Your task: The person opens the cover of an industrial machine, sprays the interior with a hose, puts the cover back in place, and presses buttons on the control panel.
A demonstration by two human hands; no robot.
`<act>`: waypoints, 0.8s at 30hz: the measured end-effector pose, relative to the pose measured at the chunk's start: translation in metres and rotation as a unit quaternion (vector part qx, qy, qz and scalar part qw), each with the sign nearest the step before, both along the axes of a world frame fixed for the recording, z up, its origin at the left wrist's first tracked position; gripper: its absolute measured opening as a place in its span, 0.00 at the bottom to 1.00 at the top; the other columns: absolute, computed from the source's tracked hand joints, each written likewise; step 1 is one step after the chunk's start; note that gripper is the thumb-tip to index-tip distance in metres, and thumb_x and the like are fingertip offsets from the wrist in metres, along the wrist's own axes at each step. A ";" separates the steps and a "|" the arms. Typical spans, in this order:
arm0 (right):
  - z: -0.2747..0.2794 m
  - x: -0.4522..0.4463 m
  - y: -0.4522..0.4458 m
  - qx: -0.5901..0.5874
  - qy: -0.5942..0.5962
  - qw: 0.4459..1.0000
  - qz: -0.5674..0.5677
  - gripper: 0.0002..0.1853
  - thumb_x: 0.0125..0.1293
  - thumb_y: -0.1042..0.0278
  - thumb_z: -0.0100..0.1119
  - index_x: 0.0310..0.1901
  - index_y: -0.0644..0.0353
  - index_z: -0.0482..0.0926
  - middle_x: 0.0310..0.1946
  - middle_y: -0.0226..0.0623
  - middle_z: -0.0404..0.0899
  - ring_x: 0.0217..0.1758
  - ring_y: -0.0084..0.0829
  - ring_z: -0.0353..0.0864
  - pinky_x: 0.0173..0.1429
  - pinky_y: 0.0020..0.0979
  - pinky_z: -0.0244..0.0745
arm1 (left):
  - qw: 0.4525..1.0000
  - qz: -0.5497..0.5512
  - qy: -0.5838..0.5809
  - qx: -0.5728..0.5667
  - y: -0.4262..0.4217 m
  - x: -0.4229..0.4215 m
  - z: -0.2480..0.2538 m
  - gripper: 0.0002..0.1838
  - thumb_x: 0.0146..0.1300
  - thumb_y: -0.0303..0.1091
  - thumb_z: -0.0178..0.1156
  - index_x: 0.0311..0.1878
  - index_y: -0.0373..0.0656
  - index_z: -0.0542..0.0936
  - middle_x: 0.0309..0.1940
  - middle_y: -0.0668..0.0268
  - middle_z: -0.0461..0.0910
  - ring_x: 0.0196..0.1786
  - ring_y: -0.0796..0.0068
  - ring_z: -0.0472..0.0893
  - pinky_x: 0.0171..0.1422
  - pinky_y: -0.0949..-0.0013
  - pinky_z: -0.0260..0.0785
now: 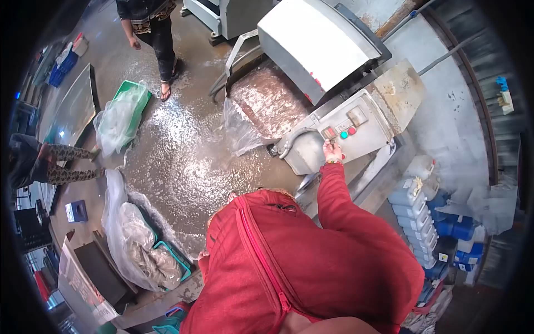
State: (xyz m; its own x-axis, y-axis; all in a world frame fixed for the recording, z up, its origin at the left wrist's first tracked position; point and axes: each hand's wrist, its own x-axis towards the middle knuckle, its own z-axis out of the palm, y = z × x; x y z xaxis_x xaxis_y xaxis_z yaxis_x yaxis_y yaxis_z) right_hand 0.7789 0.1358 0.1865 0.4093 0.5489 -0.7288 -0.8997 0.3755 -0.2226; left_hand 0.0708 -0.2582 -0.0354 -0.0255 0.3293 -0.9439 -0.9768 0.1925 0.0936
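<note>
My right hand (pixel 332 150) reaches to the control panel (pixel 370 125) of a large machine with a white cover (pixel 317 42). Its fingers are closed together at the panel's lower left, and what lies under the fingertips is hidden. Just above them is a small red-framed display or switch (pixel 329 133). A green button (pixel 344 134) and a red button (pixel 351 131) sit to the right. The machine's tub (pixel 267 97) holds pinkish-brown, wet-looking material. My left hand (pixel 204 255) barely shows at the left edge of my red jacket (pixel 328 250); its fingers cannot be made out.
Clear plastic sheeting (pixel 239 128) hangs beside the tub. On the wet floor (pixel 178 145) stand a green crate (pixel 133 97) and a teal crate (pixel 186 267) with plastic bags. One person (pixel 156 33) stands ahead, another (pixel 67 167) at left. Stacked jerrycans (pixel 414 217) are at right.
</note>
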 end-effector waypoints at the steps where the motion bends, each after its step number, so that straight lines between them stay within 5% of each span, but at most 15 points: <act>1: 0.002 -0.004 -0.002 -0.008 0.010 1.000 -0.002 0.13 0.67 0.66 0.38 0.45 0.68 0.65 0.35 0.48 0.72 0.32 0.41 0.73 0.31 0.35 0.72 | 1.000 -0.001 -0.005 -0.001 0.003 0.000 0.003 0.17 0.57 0.33 0.45 0.12 0.51 0.58 0.07 0.73 0.56 0.11 0.74 0.58 0.19 0.70 0.55; 9: -0.006 -0.001 -0.001 0.001 0.006 1.000 -0.006 0.14 0.67 0.65 0.40 0.47 0.68 0.64 0.37 0.50 0.71 0.35 0.43 0.73 0.31 0.35 0.71 | 1.000 0.009 -0.017 -0.012 0.018 -0.003 0.003 0.16 0.57 0.29 0.45 0.13 0.48 0.58 0.07 0.71 0.56 0.12 0.73 0.58 0.18 0.72 0.56; 12: 0.008 -0.008 -0.002 -0.008 0.014 1.000 -0.013 0.14 0.67 0.64 0.39 0.47 0.67 0.63 0.38 0.50 0.71 0.35 0.43 0.72 0.32 0.35 0.71 | 0.993 0.017 0.119 -0.014 0.017 0.002 -0.001 0.16 0.56 0.27 0.47 0.14 0.47 0.59 0.07 0.70 0.57 0.12 0.73 0.59 0.19 0.72 0.56; 21: 0.001 -0.001 -0.007 0.028 0.047 0.998 -0.016 0.15 0.67 0.63 0.40 0.47 0.68 0.62 0.40 0.53 0.70 0.35 0.44 0.72 0.32 0.36 0.71 | 0.998 0.040 -0.034 -0.028 0.012 0.000 0.000 0.15 0.54 0.26 0.49 0.15 0.49 0.59 0.08 0.72 0.58 0.12 0.74 0.59 0.16 0.72 0.55; 24: 0.009 -0.005 -0.006 0.026 0.067 0.997 -0.029 0.16 0.66 0.63 0.43 0.44 0.69 0.63 0.35 0.53 0.71 0.33 0.43 0.72 0.31 0.35 0.70 | 0.999 0.038 0.015 -0.025 0.005 0.003 0.002 0.15 0.54 0.26 0.49 0.15 0.49 0.59 0.08 0.72 0.57 0.11 0.74 0.58 0.16 0.73 0.54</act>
